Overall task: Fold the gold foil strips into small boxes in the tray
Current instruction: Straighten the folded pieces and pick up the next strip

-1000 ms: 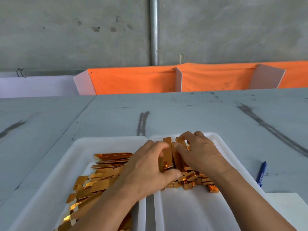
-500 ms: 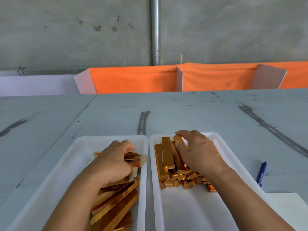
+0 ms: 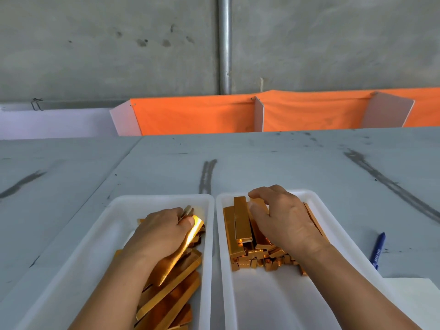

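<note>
Across the lower half of the frame, two white trays sit side by side on the grey tabletop (image 3: 285,163), their long sides nearly touching. At lower left, the left tray (image 3: 71,258) holds a loose heap of flat gold foil strips (image 3: 171,294) lying mostly lengthwise. The left hand (image 3: 159,236) rests on top of this heap, fingers curled, with the thumb pressing down on a bright strip (image 3: 194,231) that it grips at the upper end of the heap.

Right of centre, the right tray (image 3: 273,301) carries long folded boxes (image 3: 241,220) stacked lengthwise in its upper half, with a row of small folded pieces (image 3: 262,260) just below them. The right hand (image 3: 283,220) lies over this stack with arched fingers, the fingertips touching the box tops; whether it pinches a box cannot be told, since the palm hides the contact.

Toward the right edge a blue pen (image 3: 377,251) lies on the tabletop, near the right tray, above a white sheet (image 3: 409,294) in the lower right corner. Across the upper middle, orange cloth (image 3: 190,115) stretches between white panels in front of a concrete wall (image 3: 95,44) with a vertical metal pipe (image 3: 225,44).
</note>
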